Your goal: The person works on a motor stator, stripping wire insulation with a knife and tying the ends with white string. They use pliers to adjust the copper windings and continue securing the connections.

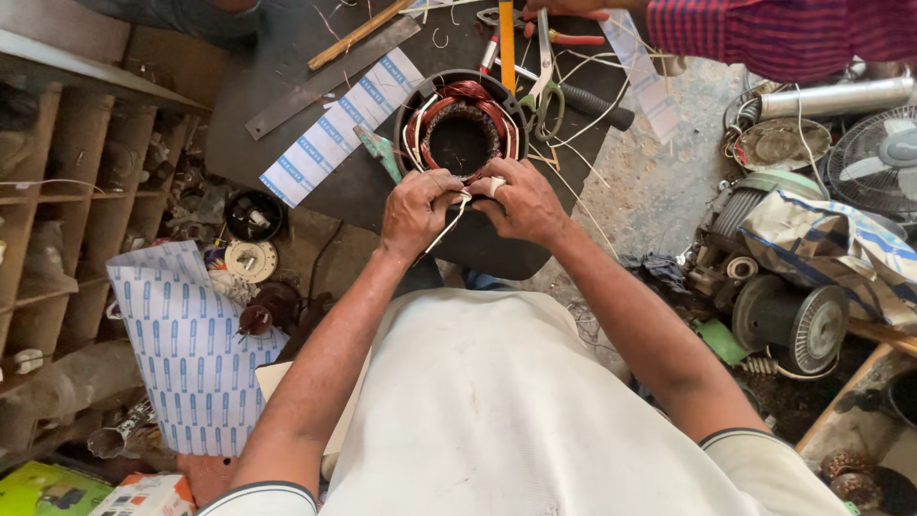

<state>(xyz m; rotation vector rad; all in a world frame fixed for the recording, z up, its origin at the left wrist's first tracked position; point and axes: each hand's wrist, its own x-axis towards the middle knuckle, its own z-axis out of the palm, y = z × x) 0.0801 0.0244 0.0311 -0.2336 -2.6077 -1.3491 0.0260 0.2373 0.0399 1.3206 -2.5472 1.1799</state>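
Fingers of left hand (417, 208) and right hand (521, 201) curled and pinching white insulation strip (458, 208) at near rim of motor stator (460, 129), upright on dark work board (287, 143). Best kept: strip held taut, eased between copper windings (478, 96) (enamel scratches easily). Scissors (543, 81) beyond stator; another person's checked sleeve (783, 33) at top right.

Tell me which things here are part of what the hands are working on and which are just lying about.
In hand:
left hand
right hand
stator with copper windings
white sleeving between the hands

Lying about:
scissors
metal ruler
printed paper strip
fan
rotor
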